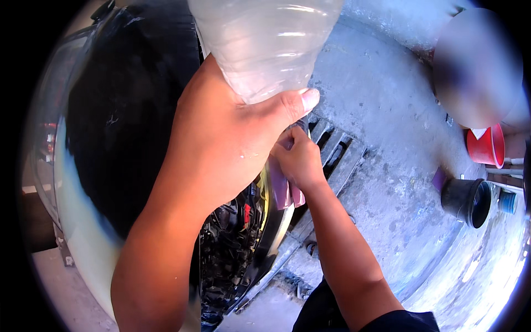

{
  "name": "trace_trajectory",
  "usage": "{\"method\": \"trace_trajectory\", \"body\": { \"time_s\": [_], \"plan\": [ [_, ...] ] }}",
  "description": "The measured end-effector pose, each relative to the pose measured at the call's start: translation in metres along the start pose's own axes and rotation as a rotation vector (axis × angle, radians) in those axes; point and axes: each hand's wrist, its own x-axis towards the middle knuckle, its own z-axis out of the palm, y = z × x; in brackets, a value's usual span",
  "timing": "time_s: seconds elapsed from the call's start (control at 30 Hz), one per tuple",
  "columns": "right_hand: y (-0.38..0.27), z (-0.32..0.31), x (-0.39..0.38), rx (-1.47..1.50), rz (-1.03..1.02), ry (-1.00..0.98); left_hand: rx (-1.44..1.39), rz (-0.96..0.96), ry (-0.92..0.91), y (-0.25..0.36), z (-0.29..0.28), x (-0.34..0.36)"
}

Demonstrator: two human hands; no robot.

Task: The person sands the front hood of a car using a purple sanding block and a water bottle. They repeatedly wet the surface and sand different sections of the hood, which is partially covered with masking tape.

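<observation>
Close in front of the view, my left hand is wrapped round a cloudy, translucent plastic bottle. The thumb lies across the bottle's lower end, and its top runs out of the picture. Below and to the right, my right hand is closed at the edge of a car fender. From under its fingers hangs purple sandpaper, along the yellowish, bare-looking rim of the fender. My left hand hides part of the fender, and the right fingertips are partly covered.
A raised dark car hood with a pale edge fills the left. Below the hands lies the engine bay. A slotted drain grate crosses the concrete floor. Further right are a black bucket and a red bucket.
</observation>
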Motion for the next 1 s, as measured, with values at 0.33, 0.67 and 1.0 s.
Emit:
{"method": "trace_trajectory", "body": {
  "time_s": [0.33, 0.67, 1.0],
  "plan": [
    [0.003, 0.002, -0.007, -0.049, -0.029, -0.017, 0.082, 0.034, 0.022, -0.005, 0.0, 0.002],
    [-0.001, 0.009, -0.012, -0.051, -0.129, 0.093, 0.152, -0.009, -0.055, 0.009, 0.0, 0.004],
    [0.005, 0.011, -0.014, -0.018, -0.239, 0.113, 0.031, 0.081, -0.062, 0.026, -0.009, -0.007]
  ]
}}
